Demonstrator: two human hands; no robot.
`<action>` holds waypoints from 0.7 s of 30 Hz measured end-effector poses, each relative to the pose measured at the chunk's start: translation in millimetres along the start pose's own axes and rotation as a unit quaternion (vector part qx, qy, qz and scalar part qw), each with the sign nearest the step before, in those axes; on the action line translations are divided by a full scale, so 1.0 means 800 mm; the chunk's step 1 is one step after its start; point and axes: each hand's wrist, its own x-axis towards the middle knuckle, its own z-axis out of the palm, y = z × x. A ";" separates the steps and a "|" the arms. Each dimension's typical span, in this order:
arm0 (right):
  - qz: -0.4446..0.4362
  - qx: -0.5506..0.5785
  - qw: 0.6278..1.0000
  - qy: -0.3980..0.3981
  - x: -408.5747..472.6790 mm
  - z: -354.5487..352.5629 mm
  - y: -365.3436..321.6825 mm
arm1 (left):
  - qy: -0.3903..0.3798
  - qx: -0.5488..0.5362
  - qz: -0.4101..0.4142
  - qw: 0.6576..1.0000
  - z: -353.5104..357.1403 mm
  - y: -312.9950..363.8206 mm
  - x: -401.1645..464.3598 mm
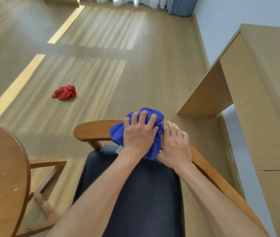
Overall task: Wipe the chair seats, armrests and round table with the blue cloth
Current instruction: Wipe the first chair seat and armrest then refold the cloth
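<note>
The blue cloth (150, 115) is bunched on the curved wooden armrest rail (93, 130) of a chair with a dark seat (135, 194). My left hand (140, 133) lies flat on top of the cloth with its fingers spread, pressing it onto the rail. Just to the right, my right hand (176, 146) rests on the same rail with its fingers fairly straight, their tips touching the cloth's edge. Part of the round wooden table (2, 168), speckled with pale crumbs, shows at the lower left.
A crumpled red cloth (64, 93) lies on the wooden floor beyond the chair. A light wooden desk (255, 82) stands against the wall at the right. Another chair's wooden frame (48, 178) sits under the table. Curtains (181, 6) hang at the far end.
</note>
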 end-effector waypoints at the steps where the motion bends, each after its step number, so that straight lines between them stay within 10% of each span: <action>1: -0.005 0.009 1.000 -0.003 0.000 -0.001 0.002 | -0.003 -0.007 0.013 1.000 -0.001 -0.007 -0.002; 11: -0.003 0.019 0.999 -0.039 0.002 0.000 0.001 | -0.003 0.030 -0.221 0.975 -0.021 -0.173 -0.052; 21: 0.007 0.041 0.999 -0.012 0.001 -0.006 0.000 | 0.013 -0.008 -0.018 1.000 -0.005 -0.036 -0.013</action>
